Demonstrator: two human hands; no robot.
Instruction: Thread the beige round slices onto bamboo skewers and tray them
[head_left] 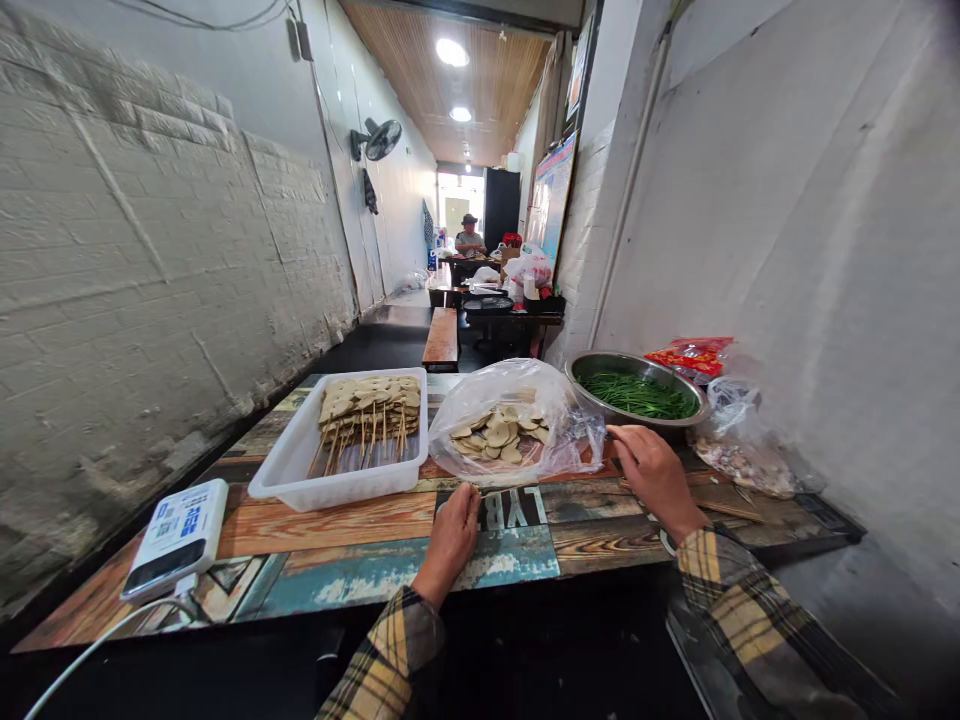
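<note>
One bag (517, 405), just beside right hand (652, 472)

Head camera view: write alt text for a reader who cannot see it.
A person's left hand and right hand rest on a painted wooden table beside a clear bag of pale round slices. A white tray of skewered slices lies to its left, a steel bowl of greens to its right.

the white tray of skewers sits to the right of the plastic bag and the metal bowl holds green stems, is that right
Not quite. The head view shows the white tray left of the plastic bag, not right of it. The metal bowl does hold green stems.
</note>
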